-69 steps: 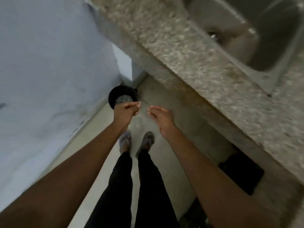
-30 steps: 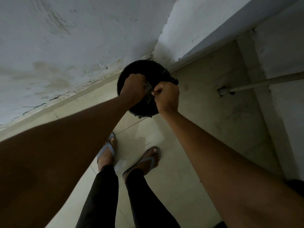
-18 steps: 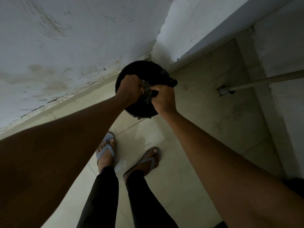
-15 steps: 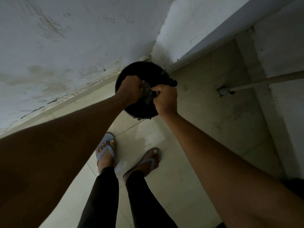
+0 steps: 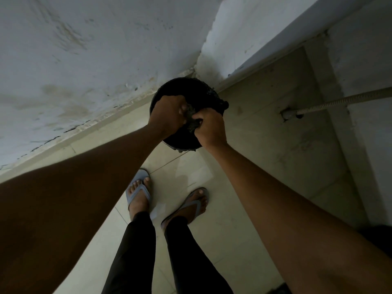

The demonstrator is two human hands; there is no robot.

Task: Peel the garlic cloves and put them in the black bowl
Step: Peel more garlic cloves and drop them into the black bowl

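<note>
One black bin is seen on the floor in the far corner, beside the wall. Two hands are held together above it: the left hand and right hand, fingers curled, are clamped on one crumpled grey wad. No black bowl can be made out for certain. Two sandalled feet are planted near.

A home's plain utility corner: tiled floor, stained white wall, a flexible hose from the floor.
</note>
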